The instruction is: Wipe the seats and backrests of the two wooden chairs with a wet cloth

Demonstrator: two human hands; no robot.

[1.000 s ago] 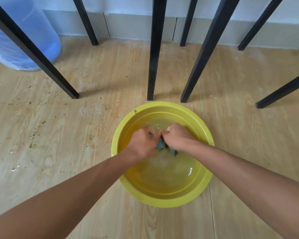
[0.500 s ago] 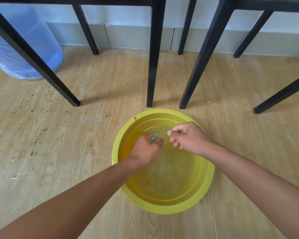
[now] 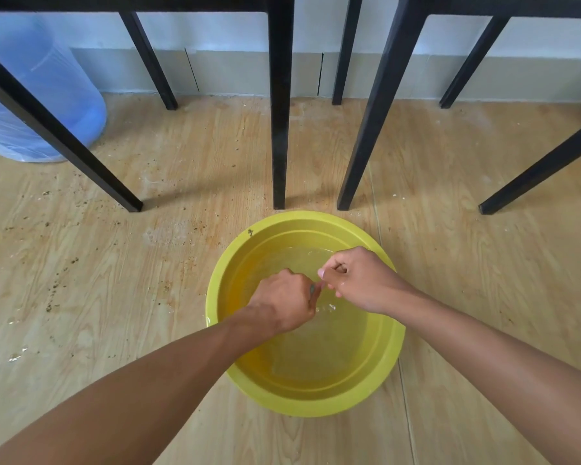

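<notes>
Since a second ago your hands have drawn apart. Your left hand [image 3: 284, 302] is fisted tight around the cloth [image 3: 312, 289], only a dark green sliver showing, above the water in the round, glossy yellow basin [image 3: 391, 374]. Your right hand [image 3: 358, 280] is loosely curled and holds nothing, just beside it. Square black chair legs [image 3: 279, 129] stand on the crumb-speckled wood-grain floor [image 3: 81, 280].
</notes>
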